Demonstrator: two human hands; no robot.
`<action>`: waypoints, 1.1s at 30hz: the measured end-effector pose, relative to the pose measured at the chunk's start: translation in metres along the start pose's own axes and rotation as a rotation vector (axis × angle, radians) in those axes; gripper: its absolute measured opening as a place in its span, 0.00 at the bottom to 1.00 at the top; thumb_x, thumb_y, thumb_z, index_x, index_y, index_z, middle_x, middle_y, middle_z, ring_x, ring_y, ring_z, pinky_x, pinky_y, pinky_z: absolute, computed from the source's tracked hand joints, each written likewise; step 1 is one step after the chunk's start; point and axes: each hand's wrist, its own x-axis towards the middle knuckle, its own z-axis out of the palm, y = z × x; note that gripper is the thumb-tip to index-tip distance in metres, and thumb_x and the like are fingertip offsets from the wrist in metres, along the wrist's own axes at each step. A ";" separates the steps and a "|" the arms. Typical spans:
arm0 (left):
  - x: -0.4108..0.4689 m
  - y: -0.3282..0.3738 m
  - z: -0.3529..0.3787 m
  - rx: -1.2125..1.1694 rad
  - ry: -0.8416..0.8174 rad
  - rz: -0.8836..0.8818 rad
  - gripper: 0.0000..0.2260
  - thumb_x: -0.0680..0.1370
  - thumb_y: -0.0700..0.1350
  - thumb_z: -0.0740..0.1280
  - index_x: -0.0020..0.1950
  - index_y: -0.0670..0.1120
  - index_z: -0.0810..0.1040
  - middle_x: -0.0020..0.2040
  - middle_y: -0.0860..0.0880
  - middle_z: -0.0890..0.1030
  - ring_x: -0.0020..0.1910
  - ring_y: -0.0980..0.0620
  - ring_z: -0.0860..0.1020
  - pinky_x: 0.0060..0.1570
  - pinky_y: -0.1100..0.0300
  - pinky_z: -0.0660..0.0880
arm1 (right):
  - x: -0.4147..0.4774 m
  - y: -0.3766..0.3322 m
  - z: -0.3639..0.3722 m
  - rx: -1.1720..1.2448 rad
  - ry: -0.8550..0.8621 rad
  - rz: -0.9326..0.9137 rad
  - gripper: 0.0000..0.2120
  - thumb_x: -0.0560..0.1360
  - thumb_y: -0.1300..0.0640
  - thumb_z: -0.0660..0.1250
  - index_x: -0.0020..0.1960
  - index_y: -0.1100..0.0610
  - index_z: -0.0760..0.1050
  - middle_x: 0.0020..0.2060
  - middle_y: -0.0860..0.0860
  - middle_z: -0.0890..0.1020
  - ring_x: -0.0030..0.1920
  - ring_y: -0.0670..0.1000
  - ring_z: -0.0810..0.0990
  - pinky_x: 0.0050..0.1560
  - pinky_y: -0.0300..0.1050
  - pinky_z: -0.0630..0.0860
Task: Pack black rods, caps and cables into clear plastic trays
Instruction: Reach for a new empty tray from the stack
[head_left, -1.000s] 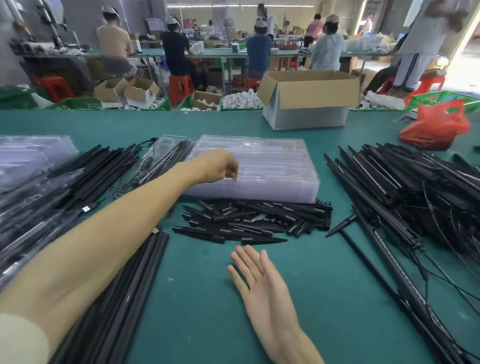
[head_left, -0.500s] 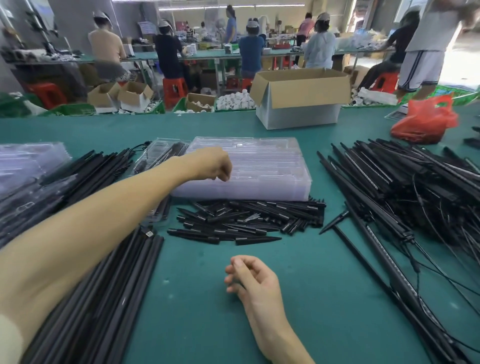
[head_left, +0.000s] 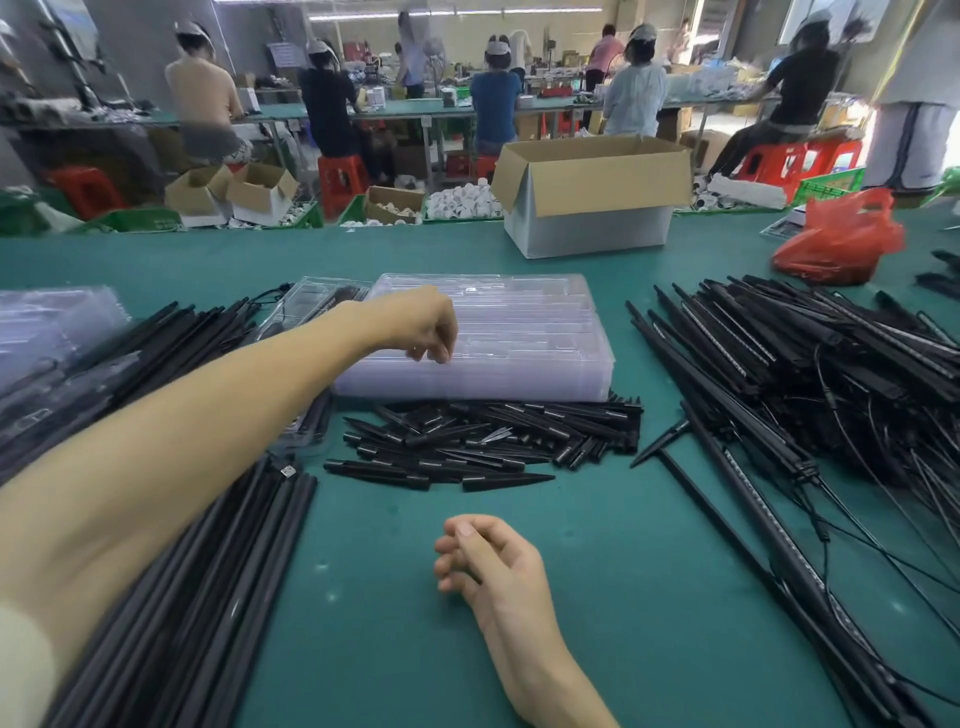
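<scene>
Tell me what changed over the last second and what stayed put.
The right hand, which lay flat and palm up on the table, curled its fingers in; it holds nothing. The left hand stayed at the near edge of the trays, fingers curled on the top one; whether it has hold is unclear. The trays, caps and rods lie as they were.

2 arms in view, both the wearer's own. Left forearm (head_left: 182, 441) is bare from the wrist back to a sleeve (head_left: 23, 675) at the btm-left corner: pale cream cloth, plain, its edge soft & blurred so close to the lens. Left hand (head_left: 415, 325) is bare. Right forearm (head_left: 540, 670) is bare as far as the frame edge. Right hand (head_left: 488, 566) is bare too, w/ nails (head_left: 464, 529) cut short & plain, 1 showing clearly.
</scene>
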 end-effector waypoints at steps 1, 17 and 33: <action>0.000 -0.001 -0.001 -0.003 -0.008 0.007 0.05 0.74 0.39 0.75 0.41 0.47 0.86 0.33 0.51 0.84 0.30 0.52 0.82 0.39 0.55 0.82 | 0.000 0.000 0.000 0.003 -0.005 0.001 0.09 0.80 0.60 0.67 0.53 0.66 0.79 0.41 0.58 0.83 0.40 0.53 0.80 0.41 0.44 0.77; -0.023 0.016 -0.012 0.400 0.161 0.117 0.06 0.77 0.39 0.61 0.51 0.43 0.77 0.48 0.48 0.78 0.42 0.47 0.74 0.40 0.48 0.77 | 0.000 0.003 -0.003 -0.026 -0.057 0.010 0.05 0.80 0.66 0.65 0.53 0.65 0.80 0.42 0.57 0.83 0.40 0.53 0.80 0.42 0.44 0.77; -0.017 0.015 -0.009 0.135 0.431 0.072 0.03 0.80 0.44 0.68 0.47 0.47 0.79 0.48 0.52 0.78 0.46 0.49 0.78 0.46 0.49 0.76 | -0.001 0.001 -0.001 -0.049 -0.094 0.017 0.06 0.80 0.67 0.65 0.54 0.65 0.79 0.42 0.57 0.83 0.40 0.53 0.80 0.42 0.44 0.77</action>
